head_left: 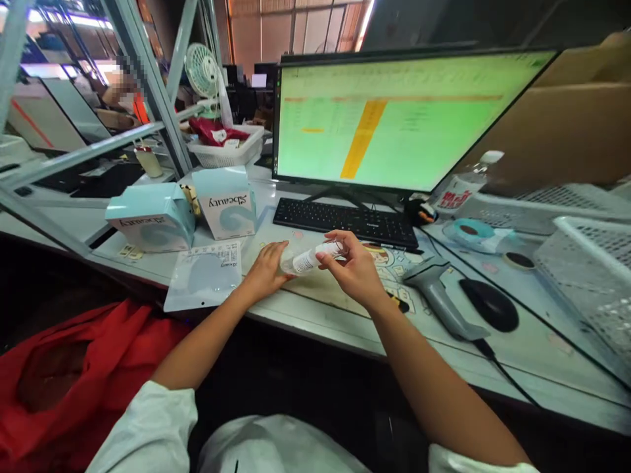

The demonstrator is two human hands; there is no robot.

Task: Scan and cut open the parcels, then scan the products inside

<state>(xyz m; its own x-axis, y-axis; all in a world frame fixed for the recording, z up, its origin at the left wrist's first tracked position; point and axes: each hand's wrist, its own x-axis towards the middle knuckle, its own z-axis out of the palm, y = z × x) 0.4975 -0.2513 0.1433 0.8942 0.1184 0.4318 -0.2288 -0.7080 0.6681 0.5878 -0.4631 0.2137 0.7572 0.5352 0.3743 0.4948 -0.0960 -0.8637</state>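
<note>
A small white bottle (306, 261) with printed text and a clear end is held tilted above the desk mat, between both hands. My right hand (357, 269) pinches its upper right end between thumb and fingers. My left hand (266, 270) closes around the clear lower left end; part of that end is hidden by the fingers. Just left of my left hand lies a flat pouch (204, 279) with a printed label. Behind the pouch stand two light blue boxes, one on the left (152, 220) and one beside it (227, 203).
A black keyboard (345, 220) lies below the lit monitor (409, 125). To the right are a grey barcode scanner (438, 295), a black mouse (490, 305), a tape roll (470, 230), a water bottle (463, 187) and a white basket (586, 263). Red cloth (98, 374) hangs at lower left.
</note>
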